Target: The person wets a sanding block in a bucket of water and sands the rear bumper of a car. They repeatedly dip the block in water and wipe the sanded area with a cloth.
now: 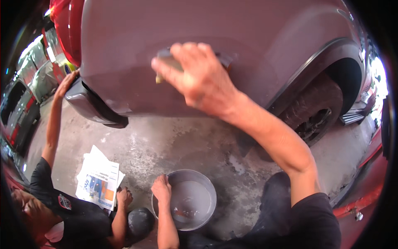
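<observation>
My right hand (199,76) presses a dark sanding pad (166,61) flat against the grey side panel of a car (137,37); the fingers are spread over the pad and hide most of it. My left hand (161,190) grips the near left rim of a round metal basin (210,191) standing on the concrete floor. The basin holds cloudy water, with something small and orange-brown lying in it.
A co-worker in a black shirt crouches at the left, one hand (66,85) on the car's bumper corner and the other hand (124,196) by a folded newspaper (98,178). The rear wheel (315,116) is at the right. Other cars stand at the far left.
</observation>
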`<action>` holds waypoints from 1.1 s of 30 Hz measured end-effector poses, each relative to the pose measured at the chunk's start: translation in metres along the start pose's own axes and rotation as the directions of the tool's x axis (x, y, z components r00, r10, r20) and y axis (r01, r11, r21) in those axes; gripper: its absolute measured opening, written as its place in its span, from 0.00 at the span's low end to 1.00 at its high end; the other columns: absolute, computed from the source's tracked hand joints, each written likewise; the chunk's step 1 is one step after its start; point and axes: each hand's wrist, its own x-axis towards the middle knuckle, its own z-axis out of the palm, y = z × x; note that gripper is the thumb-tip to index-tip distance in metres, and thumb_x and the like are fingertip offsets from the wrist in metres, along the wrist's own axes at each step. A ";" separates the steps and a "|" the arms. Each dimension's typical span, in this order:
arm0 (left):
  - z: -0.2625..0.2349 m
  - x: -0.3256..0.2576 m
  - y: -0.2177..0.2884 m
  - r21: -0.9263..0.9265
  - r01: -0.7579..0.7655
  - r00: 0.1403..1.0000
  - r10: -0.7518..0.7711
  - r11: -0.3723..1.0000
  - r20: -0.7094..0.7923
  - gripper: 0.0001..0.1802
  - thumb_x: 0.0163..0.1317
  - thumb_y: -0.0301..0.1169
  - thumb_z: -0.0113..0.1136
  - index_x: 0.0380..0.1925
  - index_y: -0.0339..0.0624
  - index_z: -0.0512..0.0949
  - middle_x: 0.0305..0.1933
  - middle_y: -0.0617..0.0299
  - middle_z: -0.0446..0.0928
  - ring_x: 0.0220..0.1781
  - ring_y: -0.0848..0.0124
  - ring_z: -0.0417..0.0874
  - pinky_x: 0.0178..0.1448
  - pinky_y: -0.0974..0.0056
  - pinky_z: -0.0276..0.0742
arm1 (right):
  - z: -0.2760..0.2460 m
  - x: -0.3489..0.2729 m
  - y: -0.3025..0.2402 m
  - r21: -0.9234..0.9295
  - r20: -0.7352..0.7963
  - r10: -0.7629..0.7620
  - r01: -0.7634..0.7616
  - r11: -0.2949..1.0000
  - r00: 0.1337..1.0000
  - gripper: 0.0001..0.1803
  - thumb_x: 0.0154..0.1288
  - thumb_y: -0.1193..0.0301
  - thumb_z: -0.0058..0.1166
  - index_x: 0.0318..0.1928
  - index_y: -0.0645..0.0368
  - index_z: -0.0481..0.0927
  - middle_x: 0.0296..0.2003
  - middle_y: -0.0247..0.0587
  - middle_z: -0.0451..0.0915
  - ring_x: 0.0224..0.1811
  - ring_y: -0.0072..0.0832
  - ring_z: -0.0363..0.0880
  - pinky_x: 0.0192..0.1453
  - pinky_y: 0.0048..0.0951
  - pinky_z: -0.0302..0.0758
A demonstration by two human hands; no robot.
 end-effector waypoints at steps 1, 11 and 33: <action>0.000 0.003 -0.003 0.000 -0.017 1.000 0.017 1.000 -0.025 0.07 0.70 0.33 0.66 0.40 0.43 0.87 0.38 0.51 0.87 0.41 0.47 0.88 0.46 0.44 0.82 | -0.001 -0.009 -0.008 0.044 -0.052 0.009 -0.007 0.999 0.999 0.29 0.60 0.70 0.66 0.64 0.55 0.85 0.53 0.52 0.79 0.54 0.43 0.78 0.58 0.45 0.73; -0.065 0.047 0.091 -0.350 -0.125 0.965 0.032 0.928 -0.258 0.20 0.70 0.22 0.62 0.61 0.33 0.82 0.67 0.41 0.79 0.69 0.40 0.80 0.74 0.44 0.75 | 0.008 -0.307 -0.232 0.769 0.574 0.034 -0.553 0.322 0.818 0.34 0.67 0.63 0.68 0.73 0.53 0.79 0.57 0.55 0.80 0.60 0.54 0.80 0.65 0.52 0.78; -0.190 0.273 0.221 0.193 -0.408 0.604 0.423 0.892 -0.675 0.53 0.82 0.64 0.39 0.85 0.27 0.44 0.91 0.37 0.40 0.92 0.42 0.37 0.91 0.40 0.32 | 0.036 -0.330 -0.261 0.672 0.663 0.302 -0.722 0.163 0.685 0.31 0.68 0.53 0.69 0.68 0.46 0.82 0.55 0.39 0.82 0.52 0.42 0.87 0.53 0.44 0.86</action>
